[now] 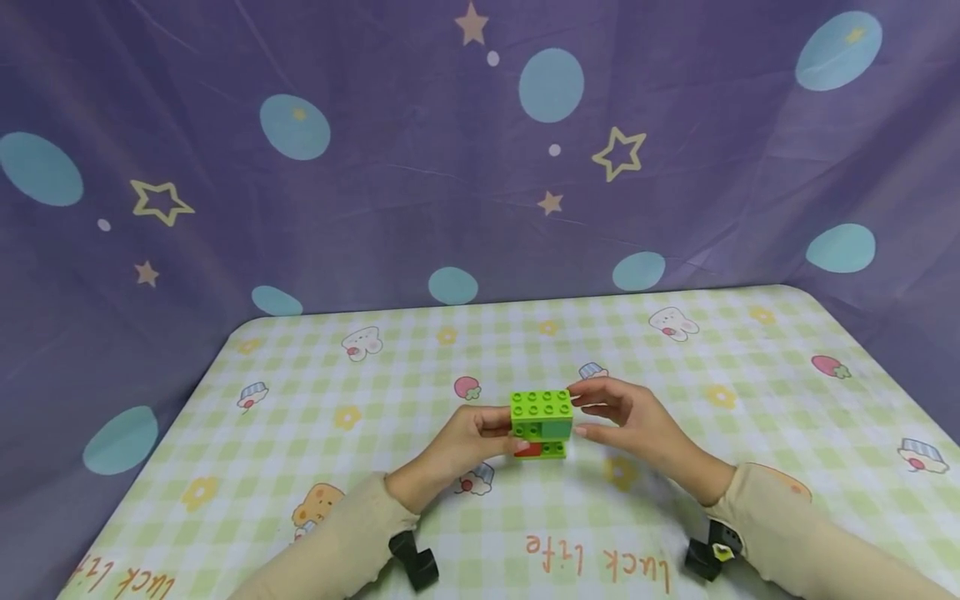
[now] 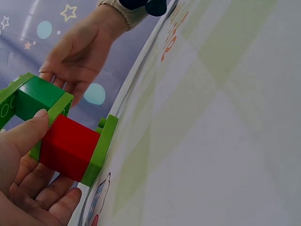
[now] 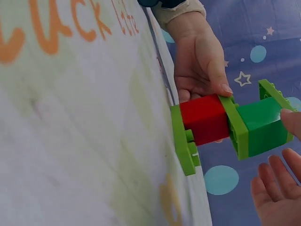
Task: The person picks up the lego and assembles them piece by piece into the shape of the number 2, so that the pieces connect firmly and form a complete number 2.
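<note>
A stack of toy building blocks [image 1: 542,407] stands upright on the table, made of light green plates with a red brick [image 3: 205,119] low down and a dark green brick [image 3: 263,126] above it. My left hand [image 1: 480,433] grips it from the left. In the left wrist view its thumb presses the middle plate [image 2: 60,109] and its fingers curl behind the red brick. My right hand [image 1: 626,417] is beside the stack's right side, thumb and fingers spread and relaxed. Whether its fingertips touch the top blocks, I cannot tell.
A green-and-white checked cloth [image 1: 337,458] with printed cartoon figures and lettering covers the table. Behind it hangs a purple curtain [image 1: 405,208] with stars and blue ovals. Black wrist devices [image 1: 414,560] are strapped over both sleeves.
</note>
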The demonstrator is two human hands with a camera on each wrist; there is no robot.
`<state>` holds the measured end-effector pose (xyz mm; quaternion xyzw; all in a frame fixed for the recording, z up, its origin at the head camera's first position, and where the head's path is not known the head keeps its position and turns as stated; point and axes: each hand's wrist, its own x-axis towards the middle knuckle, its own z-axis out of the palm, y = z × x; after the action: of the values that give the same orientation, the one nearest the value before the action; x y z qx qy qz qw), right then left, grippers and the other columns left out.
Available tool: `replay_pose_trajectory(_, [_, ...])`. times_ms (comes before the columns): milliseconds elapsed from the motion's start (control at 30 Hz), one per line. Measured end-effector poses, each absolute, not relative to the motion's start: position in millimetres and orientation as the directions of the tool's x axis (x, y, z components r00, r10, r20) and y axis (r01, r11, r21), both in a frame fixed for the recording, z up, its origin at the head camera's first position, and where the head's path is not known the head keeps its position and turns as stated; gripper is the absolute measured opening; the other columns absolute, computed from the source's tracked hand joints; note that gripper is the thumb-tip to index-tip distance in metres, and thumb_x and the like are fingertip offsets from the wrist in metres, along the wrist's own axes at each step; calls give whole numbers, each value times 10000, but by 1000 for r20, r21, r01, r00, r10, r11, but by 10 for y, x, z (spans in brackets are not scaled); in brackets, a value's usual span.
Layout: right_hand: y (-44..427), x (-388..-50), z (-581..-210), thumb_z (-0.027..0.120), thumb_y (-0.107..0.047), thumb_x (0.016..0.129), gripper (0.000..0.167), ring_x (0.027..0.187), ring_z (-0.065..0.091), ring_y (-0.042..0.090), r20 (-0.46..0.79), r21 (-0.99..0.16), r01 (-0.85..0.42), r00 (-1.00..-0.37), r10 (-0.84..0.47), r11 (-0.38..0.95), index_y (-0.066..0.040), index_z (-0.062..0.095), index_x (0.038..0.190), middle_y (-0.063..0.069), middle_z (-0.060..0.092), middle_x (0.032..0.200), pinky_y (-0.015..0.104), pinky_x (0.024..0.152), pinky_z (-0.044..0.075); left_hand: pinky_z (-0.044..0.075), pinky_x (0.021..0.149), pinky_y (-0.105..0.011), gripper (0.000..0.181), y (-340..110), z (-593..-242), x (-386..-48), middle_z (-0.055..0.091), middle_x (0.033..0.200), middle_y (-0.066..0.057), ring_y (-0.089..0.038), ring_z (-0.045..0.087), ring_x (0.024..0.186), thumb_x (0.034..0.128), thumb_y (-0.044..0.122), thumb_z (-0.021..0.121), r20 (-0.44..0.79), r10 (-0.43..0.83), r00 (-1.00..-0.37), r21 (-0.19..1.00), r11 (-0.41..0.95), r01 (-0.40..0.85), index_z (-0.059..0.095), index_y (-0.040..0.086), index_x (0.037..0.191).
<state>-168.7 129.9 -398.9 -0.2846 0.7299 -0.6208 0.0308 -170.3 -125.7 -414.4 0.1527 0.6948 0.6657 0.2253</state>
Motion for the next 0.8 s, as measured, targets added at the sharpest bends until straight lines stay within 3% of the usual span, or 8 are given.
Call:
replay_pose_trajectory(167, [1267,-1678,-4080,715,19,799,414,1005,586,77,252,-954,-296,-873,-419,43,91,548,1170,-26,599,1126,244,909,480,511,849,-271,409,-1259,-4153,-1702,661,1144,-142,-220,659,1001,837,64,703,-111,517,-849,994,65,-91,615,20,1234])
replay_pose_trajectory(267, [1243,-1671,-4126,719,20,792,419,993,588,67,231,-964,-265,-883,-408,28,109,537,1159,-54,600,1099,234,907,479,513,846,-274,405,-1263,-4157,-1706,664,1140,-140,-218,662,992,840,73,702,-108,516,-850,994,66,-87,616,23,1233])
replay_pose_trajectory(600, [1169,-1643,-4132,731,28,773,409,1008,613,94,185,-976,-216,-899,-397,34,92,552,1135,97,603,1108,267,917,479,514,856,-290,405,-1277,-4152,-1708,662,1157,-105,-220,652,1020,837,73,706,-100,522,-847,995,62,-79,627,67,1234])
replay_pose_trajectory(800, [1137,-1646,-4134,726,36,775,378,1014,607,75,216,-968,-249,-895,-391,36,94,556,1108,76,597,1093,229,912,474,517,843,-286,418,-1276,-4147,-1708,651,1169,-133,-229,651,1023,843,65,696,-90,525,-846,996,57,-70,607,35,1250])
